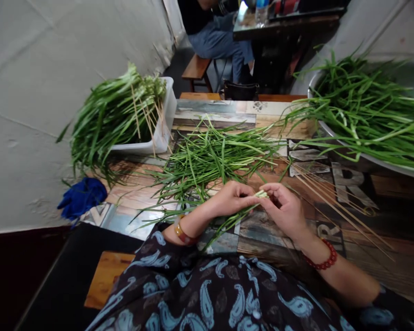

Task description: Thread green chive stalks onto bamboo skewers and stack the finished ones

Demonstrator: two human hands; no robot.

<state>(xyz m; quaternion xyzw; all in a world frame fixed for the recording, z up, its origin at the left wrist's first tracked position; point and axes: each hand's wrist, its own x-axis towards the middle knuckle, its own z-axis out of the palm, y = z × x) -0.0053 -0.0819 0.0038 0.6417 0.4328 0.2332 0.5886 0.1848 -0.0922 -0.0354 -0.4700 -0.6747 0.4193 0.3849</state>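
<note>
My left hand (236,198) and my right hand (284,207) meet over the near side of the table. Both are closed on a small bunch of garlic chives (261,194), its pale cut ends showing between the fingertips. The green leaves of that bunch trail below my left hand toward my body. Just beyond my hands lies a loose pile of garlic chives (217,156). To the right of my right hand, several thin bamboo skewers (338,202) rest on the wood.
A white plastic bin (170,105) at the left holds chives with skewers through them. At the right, a large metal basin (322,128) is heaped with loose chives. A blue glove (83,197) lies at the left edge. Another person (214,37) sits beyond, by another table (286,27).
</note>
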